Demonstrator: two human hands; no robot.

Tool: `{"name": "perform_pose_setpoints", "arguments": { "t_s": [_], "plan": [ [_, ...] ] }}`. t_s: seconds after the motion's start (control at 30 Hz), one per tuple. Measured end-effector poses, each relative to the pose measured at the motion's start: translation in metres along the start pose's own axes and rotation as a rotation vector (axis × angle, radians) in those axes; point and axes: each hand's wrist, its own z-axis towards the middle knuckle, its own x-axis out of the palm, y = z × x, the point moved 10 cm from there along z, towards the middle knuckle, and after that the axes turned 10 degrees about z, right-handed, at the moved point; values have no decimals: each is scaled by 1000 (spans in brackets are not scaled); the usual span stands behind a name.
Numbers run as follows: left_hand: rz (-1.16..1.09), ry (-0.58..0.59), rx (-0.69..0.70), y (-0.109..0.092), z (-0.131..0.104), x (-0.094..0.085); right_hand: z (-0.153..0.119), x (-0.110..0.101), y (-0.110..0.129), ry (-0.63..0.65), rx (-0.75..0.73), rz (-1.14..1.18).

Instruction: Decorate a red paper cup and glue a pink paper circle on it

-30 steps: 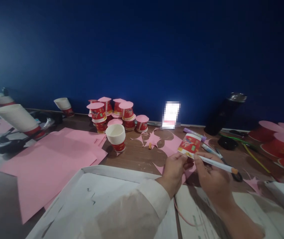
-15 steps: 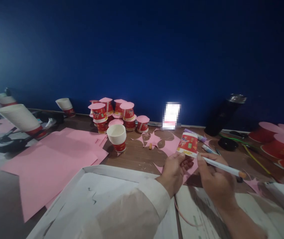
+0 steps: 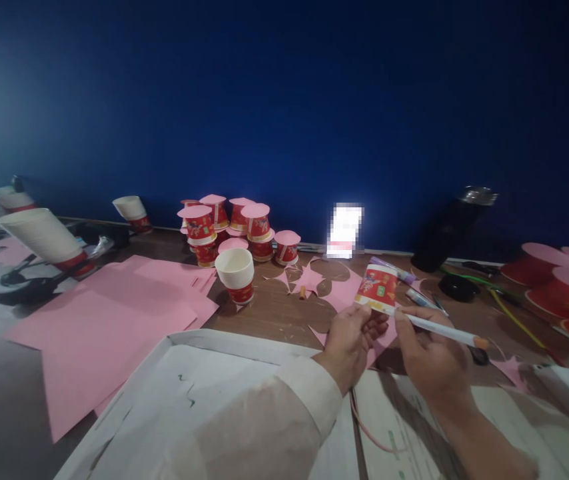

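My left hand (image 3: pixel 347 343) is closed on the rim of a red paper cup (image 3: pixel 378 288), which is held upside down above pink paper scraps (image 3: pixel 340 292). Close beside it, my right hand (image 3: pixel 432 357) grips a white pen-like tool (image 3: pixel 447 329) with an orange end; its other end is near the cup's rim, and whether it touches cannot be made out. A stack of white-and-red cups (image 3: pixel 235 273) stands to the left, in front of several red cups topped with pink discs (image 3: pixel 198 225).
Large pink sheets (image 3: pixel 124 327) lie at the left, beside a white tray (image 3: pixel 194 339). A tilted cup stack (image 3: pixel 39 233) is farther left. A lit, blurred screen (image 3: pixel 344 230) stands by the blue wall; a black bottle (image 3: pixel 447 230) and more disc-topped red cups (image 3: pixel 559 293) are right.
The view has shifted very slightly. Both hands keep their hold on the cup and the tool, with almost no visible movement.
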Motion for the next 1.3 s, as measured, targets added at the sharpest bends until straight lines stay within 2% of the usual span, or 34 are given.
{"name": "perform_pose_setpoints", "arguments": {
  "t_s": [0.77,1.07,1.3],
  "plan": [
    [33,-19,-23,1,1,0,-3,3,0,2,-34,-30],
    [-98,-8,-40,0,-1,0,0,-3,10,-30,-41,79],
    [-86,-2,-47,1,-2,2,-1,1,7,0,-67,71]
  ]
}}
